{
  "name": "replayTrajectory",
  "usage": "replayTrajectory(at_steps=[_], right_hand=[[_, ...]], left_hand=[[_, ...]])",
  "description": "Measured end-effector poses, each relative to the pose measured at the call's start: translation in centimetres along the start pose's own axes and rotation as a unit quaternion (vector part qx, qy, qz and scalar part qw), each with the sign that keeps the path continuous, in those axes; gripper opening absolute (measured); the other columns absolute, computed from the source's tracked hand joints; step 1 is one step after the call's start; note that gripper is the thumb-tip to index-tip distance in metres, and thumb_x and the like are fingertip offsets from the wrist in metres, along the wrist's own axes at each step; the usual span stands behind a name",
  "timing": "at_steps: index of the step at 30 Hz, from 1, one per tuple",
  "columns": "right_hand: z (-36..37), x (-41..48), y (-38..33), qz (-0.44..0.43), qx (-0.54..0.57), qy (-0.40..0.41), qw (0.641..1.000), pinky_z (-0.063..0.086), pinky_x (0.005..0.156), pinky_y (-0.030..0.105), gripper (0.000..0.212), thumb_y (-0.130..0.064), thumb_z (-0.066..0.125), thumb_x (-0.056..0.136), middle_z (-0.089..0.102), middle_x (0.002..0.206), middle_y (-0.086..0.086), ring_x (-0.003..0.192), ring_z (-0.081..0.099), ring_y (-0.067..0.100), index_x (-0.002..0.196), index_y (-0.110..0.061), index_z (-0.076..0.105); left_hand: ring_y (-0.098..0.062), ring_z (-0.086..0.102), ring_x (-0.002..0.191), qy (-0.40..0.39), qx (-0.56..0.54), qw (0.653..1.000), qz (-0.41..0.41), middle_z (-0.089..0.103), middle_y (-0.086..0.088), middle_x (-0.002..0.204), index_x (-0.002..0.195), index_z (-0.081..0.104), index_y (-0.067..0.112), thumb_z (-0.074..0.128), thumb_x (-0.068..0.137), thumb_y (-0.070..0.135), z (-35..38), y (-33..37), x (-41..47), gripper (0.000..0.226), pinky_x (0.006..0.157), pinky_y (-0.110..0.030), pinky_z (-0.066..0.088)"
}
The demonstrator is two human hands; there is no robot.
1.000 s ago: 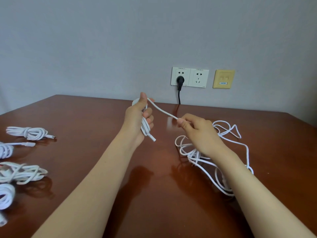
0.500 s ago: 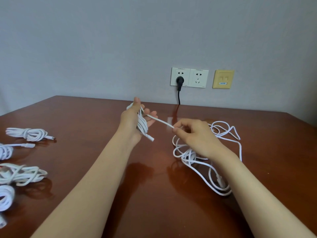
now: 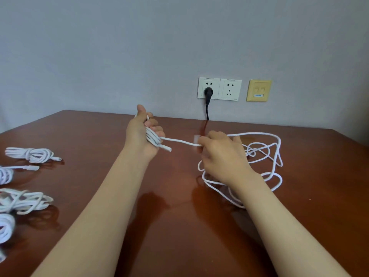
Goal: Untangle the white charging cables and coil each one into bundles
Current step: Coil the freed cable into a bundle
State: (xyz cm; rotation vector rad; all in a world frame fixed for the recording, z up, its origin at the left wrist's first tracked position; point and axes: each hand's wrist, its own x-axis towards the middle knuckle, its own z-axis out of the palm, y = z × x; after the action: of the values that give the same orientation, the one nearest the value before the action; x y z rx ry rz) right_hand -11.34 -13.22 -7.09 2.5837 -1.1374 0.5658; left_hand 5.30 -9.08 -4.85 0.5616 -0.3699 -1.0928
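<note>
Coiling step: left hand point(image 3: 142, 134) grips wound loops; right hand point(image 3: 219, 154) pinches the cable point(image 3: 180, 141). Next wrap needs slack from the tangle point(image 3: 265, 160).

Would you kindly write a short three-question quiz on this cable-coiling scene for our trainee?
1. True or false: the left hand grips wound loops of white charging cable.
2. Where does the loose white cable tangle lie? A) on the glossy brown wooden table, beyond the right hand; B) on the floor; C) over a chair.
3. Fill in: the plug in the white wall socket is ____.
Key: 1 true; 2 A; 3 black.
</note>
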Motion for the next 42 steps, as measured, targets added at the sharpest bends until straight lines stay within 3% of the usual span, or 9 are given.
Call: replayTrajectory(at_steps=[7,10,12,18,23,27,32,37,42], right_hand=[[1.3,0.1,2.1,-0.015,0.101,0.019,0.995,0.023,0.094,0.028,0.045,-0.005,0.056,0.080,0.039,0.136,-0.001,0.126,0.035,0.019,0.122,-0.020,0.055],[1.1,0.3,2.1,-0.003,0.362,0.049,0.931,0.032,0.087,0.006,0.045,0.017,0.053,0.074,0.052,0.117,-0.008,0.117,0.048,0.019,0.103,-0.015,0.065],[0.5,0.2,2.2,0.027,0.483,0.019,0.875,0.045,0.088,0.013,0.052,0.022,0.051,0.074,0.057,0.109,-0.019,0.107,0.057,0.020,0.091,-0.025,0.065],[0.8,-0.1,3.7,0.114,0.573,0.003,0.812,0.047,0.062,0.020,0.055,0.026,0.034,0.071,0.067,0.074,0.000,0.066,0.059,0.009,0.076,-0.018,0.066],[0.3,-0.3,2.2,0.098,0.456,0.066,0.882,0.037,0.058,0.010,0.024,-0.005,0.060,0.084,0.065,0.073,-0.004,0.058,0.052,-0.002,0.074,-0.026,0.067],[0.4,-0.3,1.1,0.006,0.136,0.018,0.991,0.035,0.077,0.025,0.017,-0.031,0.058,0.089,0.065,0.097,-0.004,0.094,0.051,0.011,0.101,-0.024,0.068],[0.5,-0.2,0.2,-0.089,0.101,0.094,0.986,0.030,0.065,0.027,0.020,-0.006,0.067,0.077,0.054,0.082,0.001,0.080,0.054,0.029,0.096,-0.010,0.062],[0.5,-0.1,0.3,0.019,0.131,0.024,0.991,0.032,0.066,0.031,0.017,-0.019,0.046,0.097,0.059,0.104,0.007,0.097,0.054,0.029,0.108,-0.011,0.056],[-0.7,-0.5,0.4,0.043,0.048,0.097,0.993,0.012,0.044,0.029,0.019,-0.006,0.048,0.091,0.040,0.059,-0.001,0.045,0.028,0.019,0.107,-0.011,0.039]], left_hand=[[-0.002,0.027,0.027,-0.017,-0.032,0.999,-0.013,0.029,0.011,0.034,0.063,0.036,0.018,0.036,0.098,0.044,-0.5,0.2,0.2,0.044,0.029,-0.013,0.024],[-0.003,0.025,0.027,0.021,-0.004,1.000,0.021,0.028,0.011,0.034,0.064,0.035,0.018,0.038,0.099,0.043,-0.9,0.4,0.5,0.043,0.030,-0.014,0.023],[-0.004,0.023,0.027,0.051,0.029,0.997,0.055,0.028,0.010,0.036,0.065,0.036,0.017,0.040,0.098,0.042,-1.2,0.5,0.7,0.042,0.031,-0.014,0.023],[-0.004,0.024,0.027,0.084,0.017,0.995,0.058,0.029,0.010,0.034,0.064,0.034,0.017,0.039,0.101,0.037,-1.9,0.7,1.1,0.042,0.031,-0.013,0.022],[-0.004,0.024,0.026,0.067,-0.003,0.997,0.030,0.029,0.010,0.035,0.064,0.035,0.017,0.040,0.099,0.041,-1.3,-0.2,1.0,0.043,0.031,-0.012,0.022],[-0.003,0.025,0.025,0.017,-0.058,0.998,-0.016,0.030,0.010,0.033,0.062,0.035,0.017,0.039,0.098,0.042,-0.4,-0.7,0.4,0.045,0.029,-0.013,0.023],[-0.003,0.027,0.024,-0.040,-0.119,0.991,-0.044,0.031,0.009,0.032,0.061,0.035,0.017,0.037,0.098,0.042,0.3,-0.9,0.0,0.045,0.027,-0.013,0.026],[-0.004,0.029,0.023,-0.076,-0.170,0.980,-0.075,0.033,0.008,0.032,0.053,0.043,0.014,0.038,0.098,0.042,0.4,-1.2,0.0,0.053,0.026,-0.014,0.028],[-0.003,0.027,0.024,-0.061,-0.111,0.991,-0.052,0.031,0.009,0.032,0.059,0.039,0.016,0.037,0.098,0.043,0.7,-0.8,-0.2,0.047,0.027,-0.013,0.024]])
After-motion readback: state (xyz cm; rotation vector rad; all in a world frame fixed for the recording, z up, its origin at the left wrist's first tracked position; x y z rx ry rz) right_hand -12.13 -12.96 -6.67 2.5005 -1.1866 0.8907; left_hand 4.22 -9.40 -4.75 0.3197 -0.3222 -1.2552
